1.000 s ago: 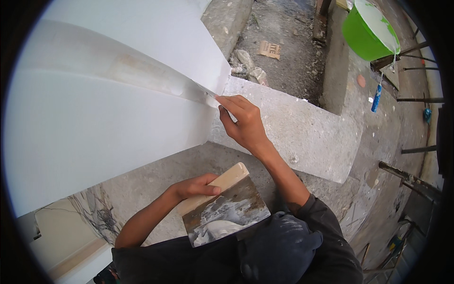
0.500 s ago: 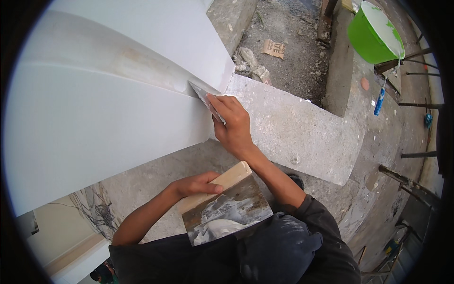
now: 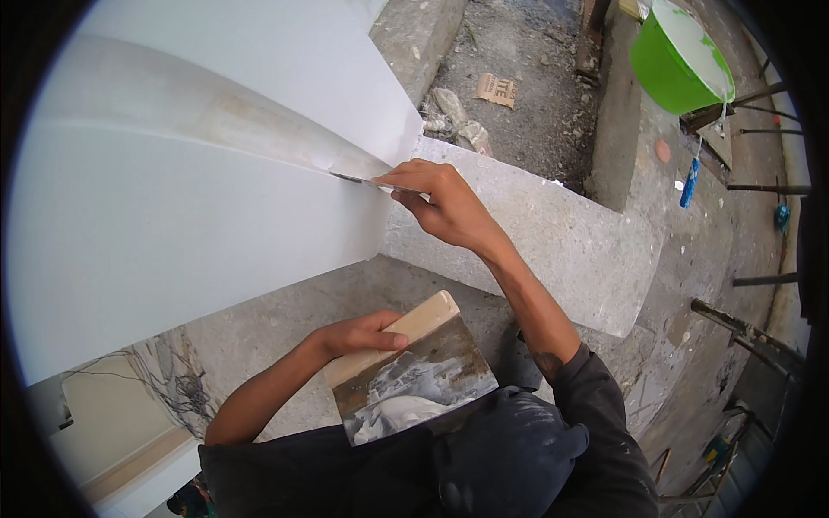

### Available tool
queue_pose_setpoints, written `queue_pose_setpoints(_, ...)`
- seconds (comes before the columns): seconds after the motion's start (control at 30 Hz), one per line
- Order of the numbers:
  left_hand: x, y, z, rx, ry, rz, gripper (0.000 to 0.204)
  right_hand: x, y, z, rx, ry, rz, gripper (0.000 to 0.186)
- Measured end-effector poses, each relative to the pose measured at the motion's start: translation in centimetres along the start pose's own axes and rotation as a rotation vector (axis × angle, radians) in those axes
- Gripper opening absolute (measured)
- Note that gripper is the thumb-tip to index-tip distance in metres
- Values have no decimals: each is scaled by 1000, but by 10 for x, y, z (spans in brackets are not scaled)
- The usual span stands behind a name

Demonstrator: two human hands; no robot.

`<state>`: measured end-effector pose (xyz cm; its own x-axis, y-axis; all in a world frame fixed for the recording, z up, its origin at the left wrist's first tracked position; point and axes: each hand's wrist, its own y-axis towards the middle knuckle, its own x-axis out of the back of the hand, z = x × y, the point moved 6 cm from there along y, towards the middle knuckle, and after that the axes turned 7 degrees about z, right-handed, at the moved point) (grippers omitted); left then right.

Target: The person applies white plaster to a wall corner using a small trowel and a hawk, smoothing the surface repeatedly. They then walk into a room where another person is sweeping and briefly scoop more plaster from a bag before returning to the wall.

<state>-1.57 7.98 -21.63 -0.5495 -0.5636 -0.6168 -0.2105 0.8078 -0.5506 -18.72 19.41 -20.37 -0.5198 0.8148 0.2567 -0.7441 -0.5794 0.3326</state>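
My right hand (image 3: pixel 445 203) is closed around a thin putty knife (image 3: pixel 352 179), seen almost edge-on, its blade at the edge of a recessed groove (image 3: pixel 250 121) in the white wall panel (image 3: pixel 199 216). The groove shows beige and grey patches beside the white surface. Lower down, my left hand (image 3: pixel 358 335) grips the wooden edge of a wide putty blade (image 3: pixel 423 363). Its broad metal face is tilted up near my chest and carries a heap of white putty (image 3: pixel 401 416) along the lower side.
A pale concrete ledge (image 3: pixel 535 237) runs to the right of the panel. Beyond it are a gravel strip with a torn paper piece (image 3: pixel 497 90), a green bucket (image 3: pixel 678 56) and a blue-handled tool (image 3: pixel 689 183). Metal bars stand at far right; tangled wires (image 3: pixel 183 388) lie lower left.
My right hand has turned the putty knife from a steep slant to nearly flat, and its blade tip has shifted down and left. The left hand and wide blade stay almost still.
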Motion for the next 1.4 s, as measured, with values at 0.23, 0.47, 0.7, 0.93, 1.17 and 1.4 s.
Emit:
queue_pose_setpoints(0.23, -2, 4, -3, -15, -30, -2, 58, 17, 13, -12, -100, -8, 262, 23)
queue_pose_setpoints(0.47, 6, 2, 1, -1, -22, -32, 66, 30, 21, -15, -161, 109, 294, 23)
queue_pose_setpoints(0.7, 6, -2, 1, -12, -36, -45, 67, 48, 0, -31, -315, 100, 171, 22)
queue_pose_setpoints(0.93, 8, -3, 4, -24, 16, -53, 63, 6, -13, -3, 11, -21, -190, 27)
queue_pose_setpoints(1.17, 6, -7, 6, 4, -2, -45, 61, -19, -15, 15, 20, -51, -413, 38)
queue_pose_setpoints(1.4, -1, -6, 0, 2, 10, -37, 59, -13, -9, 12, -7, 46, -243, 35)
